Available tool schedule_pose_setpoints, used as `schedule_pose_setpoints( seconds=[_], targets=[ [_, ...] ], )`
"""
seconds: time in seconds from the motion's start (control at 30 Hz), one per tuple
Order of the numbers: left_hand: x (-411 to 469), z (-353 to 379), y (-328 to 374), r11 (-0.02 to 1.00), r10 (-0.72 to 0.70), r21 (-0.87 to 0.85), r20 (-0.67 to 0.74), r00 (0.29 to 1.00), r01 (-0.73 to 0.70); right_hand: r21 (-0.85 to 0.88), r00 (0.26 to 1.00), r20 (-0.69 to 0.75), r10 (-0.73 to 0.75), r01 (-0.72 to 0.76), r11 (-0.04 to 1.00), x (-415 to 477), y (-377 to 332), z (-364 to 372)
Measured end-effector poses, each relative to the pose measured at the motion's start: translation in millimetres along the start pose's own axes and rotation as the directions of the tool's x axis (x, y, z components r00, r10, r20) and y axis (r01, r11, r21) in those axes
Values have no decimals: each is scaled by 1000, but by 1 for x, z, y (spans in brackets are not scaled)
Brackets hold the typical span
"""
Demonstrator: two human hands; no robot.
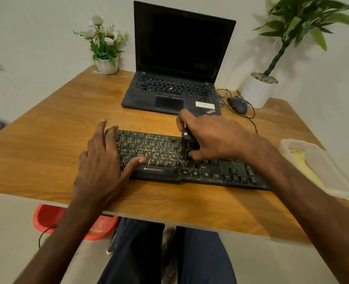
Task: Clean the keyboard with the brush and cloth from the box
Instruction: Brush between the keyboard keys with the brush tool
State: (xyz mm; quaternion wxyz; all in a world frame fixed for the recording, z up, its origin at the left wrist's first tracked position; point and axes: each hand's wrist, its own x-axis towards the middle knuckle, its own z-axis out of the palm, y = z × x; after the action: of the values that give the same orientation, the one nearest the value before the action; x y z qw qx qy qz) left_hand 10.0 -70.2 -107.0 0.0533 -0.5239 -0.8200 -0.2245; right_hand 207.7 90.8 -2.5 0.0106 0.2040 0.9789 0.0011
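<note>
Grip: right hand (214,138) curls tight round small black brush (188,138), tip down on keys near middle of keyboard (161,152). Left hand (101,160) lies flat, fingers straight, on keyboard end at 9 o'clock. Brushing looks under way; wiping looks not yet done. Clear box (292,143) at 3 o'clock of keyboard: yellow cloth (308,169) lies inside.
</note>
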Motion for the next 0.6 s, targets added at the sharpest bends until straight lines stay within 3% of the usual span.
schedule_pose_setpoints(
  seconds=[0.1, 0.23, 0.6],
  targets=[
    [0, 1, 0, 1000, 8, 10, -4, 1000, -8, 230, 998, 59, -32, 18, 973, -11, -10, -2],
    [0, 1, 0, 1000, 17, 5, -10, 1000, -17, 409, 998, -12, 55, -46, 911, -10, 9, -2],
    [-1, 1, -1, 1000, 24, 8, -23, 999, -24, 527, 989, 69, 129, -146, 838, -5, 35, 4]
  ],
)
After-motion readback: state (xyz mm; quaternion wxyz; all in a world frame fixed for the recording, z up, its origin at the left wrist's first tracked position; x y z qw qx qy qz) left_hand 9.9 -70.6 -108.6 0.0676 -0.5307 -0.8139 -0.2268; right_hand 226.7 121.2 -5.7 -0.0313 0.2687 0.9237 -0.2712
